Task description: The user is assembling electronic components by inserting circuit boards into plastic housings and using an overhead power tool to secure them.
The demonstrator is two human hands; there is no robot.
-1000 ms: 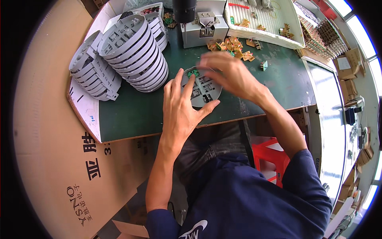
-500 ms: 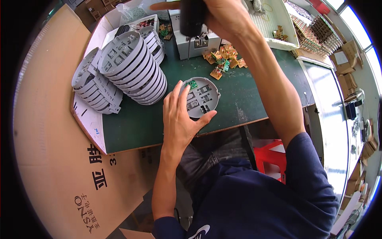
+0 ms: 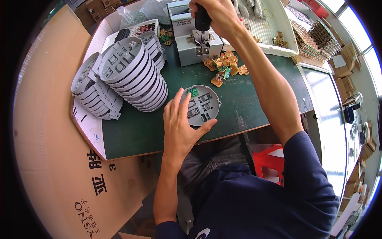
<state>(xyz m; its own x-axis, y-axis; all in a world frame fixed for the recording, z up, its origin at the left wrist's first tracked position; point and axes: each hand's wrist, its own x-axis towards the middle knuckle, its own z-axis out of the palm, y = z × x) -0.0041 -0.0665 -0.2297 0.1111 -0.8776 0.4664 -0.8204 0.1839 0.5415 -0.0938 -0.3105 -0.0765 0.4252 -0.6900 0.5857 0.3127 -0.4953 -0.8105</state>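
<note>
My left hand (image 3: 179,125) holds a round grey plastic housing (image 3: 212,113) on the bench, thumb and fingers spanning its rim. A small green circuit board (image 3: 193,92) sits in the housing's far part, near my fingertips. In my right hand (image 3: 221,16) is a black powered screwdriver (image 3: 203,20), gripped upright with its bit pointing down. The bit is at the front slot of a light-grey screw feeder (image 3: 187,53); whether it touches a screw cannot be seen. Just right of the feeder lies a pile of small orange-brown circuit boards (image 3: 225,63).
Stacks of grey housings (image 3: 135,75) stand on the left of the green bench (image 3: 137,137). Behind them are a tray of small parts (image 3: 145,28) and a clear bag (image 3: 135,16). A white tray (image 3: 274,49) lies far right; a red stool (image 3: 268,161) stands below.
My right hand has brought the screwdriver from the feeder's left side to its front slot. My left hand stays on the housing. The whole view has shifted slightly.
</note>
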